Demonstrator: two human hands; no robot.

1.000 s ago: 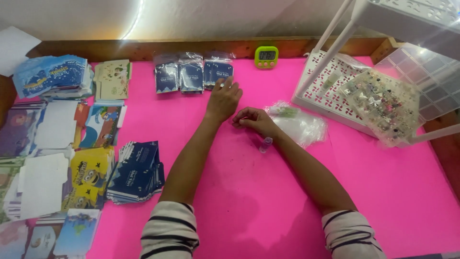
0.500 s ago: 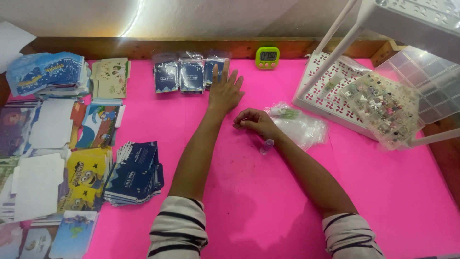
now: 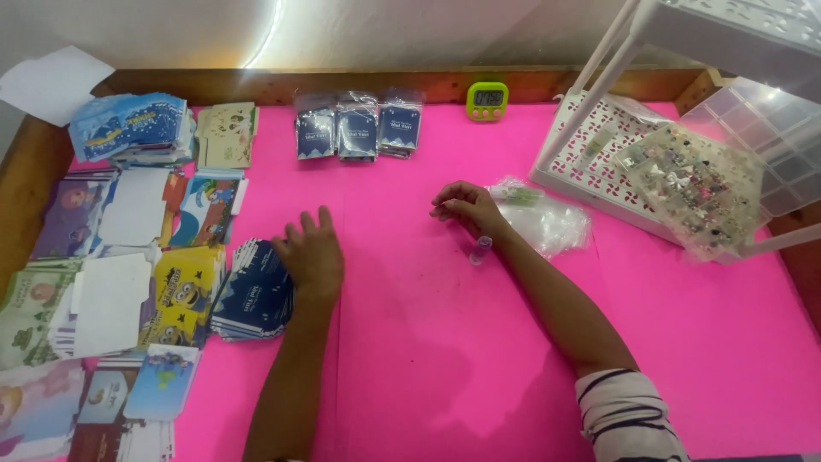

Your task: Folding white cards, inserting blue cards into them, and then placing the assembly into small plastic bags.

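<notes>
Far left lie piles of bright picture cards. The left hand lies flat and loose, holding nothing, just right of the stack of dark blue cards, nearer than the other hand. The right hand curls half shut, holding nothing I can see, beside clear little bags on the pink counter.

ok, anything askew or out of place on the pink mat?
Mostly tidy. The clear tray of small trinkets sits tilted, propped on the white rack rather than flat. A small vial lies loose by the right hand, beside crumpled clear bags. The left hand rests by the dark blue card stack.
</notes>
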